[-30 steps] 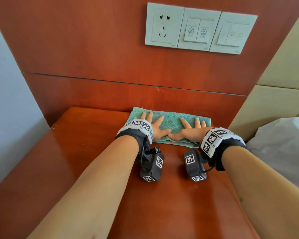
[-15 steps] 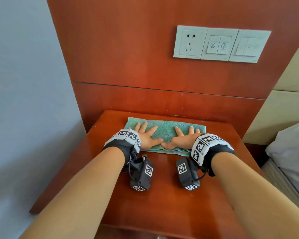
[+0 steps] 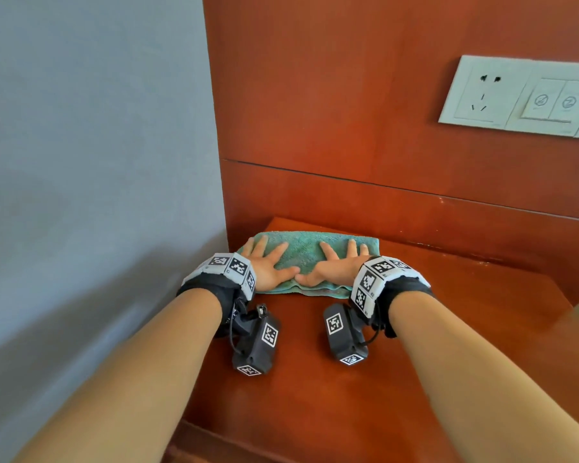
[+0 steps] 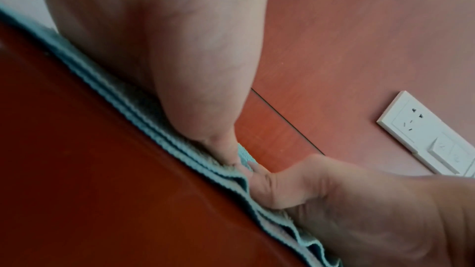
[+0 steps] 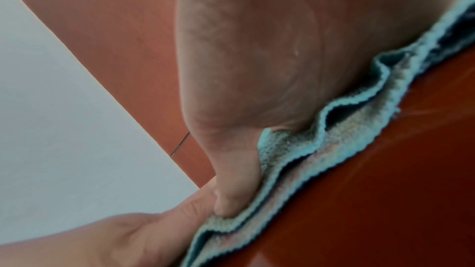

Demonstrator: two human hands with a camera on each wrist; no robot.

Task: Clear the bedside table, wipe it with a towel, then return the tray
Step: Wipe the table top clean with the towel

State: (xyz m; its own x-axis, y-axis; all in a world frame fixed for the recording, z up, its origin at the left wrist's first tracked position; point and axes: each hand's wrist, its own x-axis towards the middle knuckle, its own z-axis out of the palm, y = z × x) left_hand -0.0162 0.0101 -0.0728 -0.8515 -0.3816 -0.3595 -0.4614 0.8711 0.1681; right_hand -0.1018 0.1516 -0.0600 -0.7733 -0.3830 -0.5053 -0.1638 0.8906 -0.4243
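A folded teal towel (image 3: 303, 250) lies on the red-brown bedside table (image 3: 365, 406), near its back left corner. My left hand (image 3: 268, 262) presses flat on the towel's left half with fingers spread. My right hand (image 3: 335, 265) presses flat on its right half, and the two thumbs meet at the middle. The left wrist view shows my left hand (image 4: 167, 58) on the towel's layered edge (image 4: 144, 117), with my right hand's thumb (image 4: 277, 188) beside it. The right wrist view shows my right hand (image 5: 252, 64) on the folded towel (image 5: 347, 135). No tray is in view.
A red wood wall panel (image 3: 348, 128) rises behind the table and carries a white socket and switch plate (image 3: 522, 98). A grey wall (image 3: 91, 162) stands to the left, with a gap beside the table's left edge. The tabletop in front of the towel is bare wood.
Both hands have slid the towel leftward along the back of the table, from its middle to the back left corner. The head view has swung left, so the bed at right is gone.
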